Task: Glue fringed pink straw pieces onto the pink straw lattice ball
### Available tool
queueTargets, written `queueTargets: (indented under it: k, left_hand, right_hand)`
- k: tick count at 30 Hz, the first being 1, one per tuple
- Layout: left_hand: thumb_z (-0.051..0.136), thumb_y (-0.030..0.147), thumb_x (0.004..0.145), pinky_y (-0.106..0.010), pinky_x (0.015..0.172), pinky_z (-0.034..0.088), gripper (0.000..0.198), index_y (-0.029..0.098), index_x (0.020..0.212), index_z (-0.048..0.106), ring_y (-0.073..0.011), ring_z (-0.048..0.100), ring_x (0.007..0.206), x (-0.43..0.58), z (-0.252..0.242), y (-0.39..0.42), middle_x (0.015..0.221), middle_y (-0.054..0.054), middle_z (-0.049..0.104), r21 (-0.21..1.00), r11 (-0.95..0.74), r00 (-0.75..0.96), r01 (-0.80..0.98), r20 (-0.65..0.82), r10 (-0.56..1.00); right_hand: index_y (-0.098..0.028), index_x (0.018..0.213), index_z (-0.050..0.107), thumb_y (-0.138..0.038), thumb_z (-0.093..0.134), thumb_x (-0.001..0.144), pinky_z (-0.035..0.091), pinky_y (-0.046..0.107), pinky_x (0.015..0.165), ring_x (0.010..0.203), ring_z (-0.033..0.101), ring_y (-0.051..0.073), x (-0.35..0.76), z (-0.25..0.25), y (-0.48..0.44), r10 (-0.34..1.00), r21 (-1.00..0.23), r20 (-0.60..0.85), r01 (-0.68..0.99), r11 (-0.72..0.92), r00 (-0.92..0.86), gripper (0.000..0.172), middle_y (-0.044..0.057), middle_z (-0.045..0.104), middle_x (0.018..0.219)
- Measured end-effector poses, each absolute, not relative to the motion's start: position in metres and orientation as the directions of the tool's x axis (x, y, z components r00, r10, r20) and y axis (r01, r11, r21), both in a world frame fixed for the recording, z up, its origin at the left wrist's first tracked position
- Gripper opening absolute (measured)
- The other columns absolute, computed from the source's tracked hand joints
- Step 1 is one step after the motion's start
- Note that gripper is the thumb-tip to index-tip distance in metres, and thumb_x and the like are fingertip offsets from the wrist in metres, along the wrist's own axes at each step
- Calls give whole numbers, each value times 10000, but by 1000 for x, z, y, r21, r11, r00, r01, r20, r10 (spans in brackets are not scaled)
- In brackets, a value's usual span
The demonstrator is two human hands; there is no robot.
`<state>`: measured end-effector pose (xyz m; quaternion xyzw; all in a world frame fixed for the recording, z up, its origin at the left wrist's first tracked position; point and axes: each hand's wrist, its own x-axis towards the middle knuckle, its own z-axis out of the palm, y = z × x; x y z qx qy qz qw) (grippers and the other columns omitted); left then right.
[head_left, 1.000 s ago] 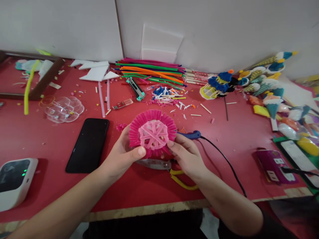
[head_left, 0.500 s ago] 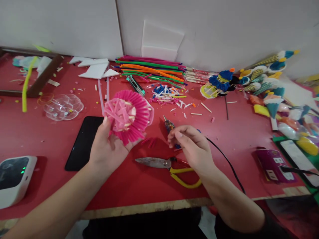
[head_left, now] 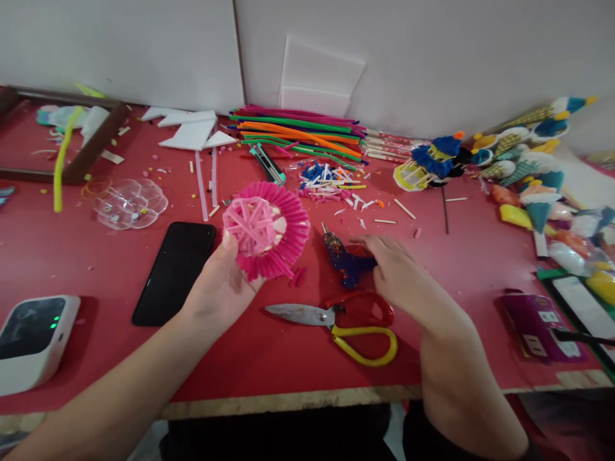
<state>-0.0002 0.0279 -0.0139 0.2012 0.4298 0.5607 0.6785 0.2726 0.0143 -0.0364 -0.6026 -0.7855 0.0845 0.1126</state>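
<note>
My left hand (head_left: 223, 282) grips a pink pleated craft piece (head_left: 254, 225), thumb on its near edge. It has a woven centre of pale pink strips, small sticks around that, and a ruffled bright pink rim. My right hand (head_left: 401, 272) is at the back end of a dark blue glue gun (head_left: 353, 266), fingers reaching over it and apart. The glue gun lies on the table, nozzle toward the back. Scissors (head_left: 307, 314) with one red and one yellow handle lie in front of it. Short pink strips (head_left: 298, 276) rest beside the craft piece.
A black phone (head_left: 175, 275) and a white device (head_left: 41, 339) are at left. Behind lie a utility knife (head_left: 266, 163), bundled coloured pipe cleaners (head_left: 300, 133) and clippings (head_left: 329, 179). A blue stick figure (head_left: 435, 157) stands at back right; a purple box (head_left: 541, 323) lies at right.
My right hand has moved right and opened out over the back of the glue gun. My left hand has shifted slightly right and turned the pink piece, showing its woven centre more fully.
</note>
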Motion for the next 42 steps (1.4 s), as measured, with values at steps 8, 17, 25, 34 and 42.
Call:
queueTargets:
  k: [8,17,25,34,42]
  left_hand:
    - [735,461,848,-352,922,636,285,278,1066,731,-290,615,1333,0,-10,27,1153,-5,781,729,298,-9,-617,-385,923]
    - [893,343,676,-367,889,638,371,278,1012,748,-274,741,1102,-1,-13,24,956,14,811,736,292,11,-611,-362,932]
    - [936,461,624,-379,970,593,404,279,938,759,-310,674,1241,-4,-14,22,1001,35,820,742,330,70,-583,-359,931]
    - [931,405,652,-457,1079,531,377,196,916,760,-340,659,1257,1,-15,21,1096,-73,809,788,288,25,-545,-327,945]
    - [954,389,583,-454,1067,539,405,204,898,779,-342,692,1199,0,-14,20,994,-63,822,774,334,3,-538,-394,919]
  right_hand:
    - [-129,1135,618,18,422,754,486,467,905,1033,599,330,258,-40,14,967,-104,12,962,254,-254,452,167,657,1061]
    - [-224,1142,588,-138,586,739,519,426,821,957,654,296,260,-32,19,899,-332,426,906,264,-106,413,105,697,1035]
    - [-275,911,612,-161,635,764,520,315,581,609,644,194,257,-20,-4,832,-544,554,763,348,16,188,-3,686,738]
    - [-282,1012,623,-151,621,746,556,317,622,667,688,199,234,-34,-9,837,-642,539,599,478,-90,297,2,718,821]
    - [-286,1085,643,-151,631,783,575,396,691,790,718,273,242,-45,-14,831,-672,514,503,543,-210,331,55,741,903]
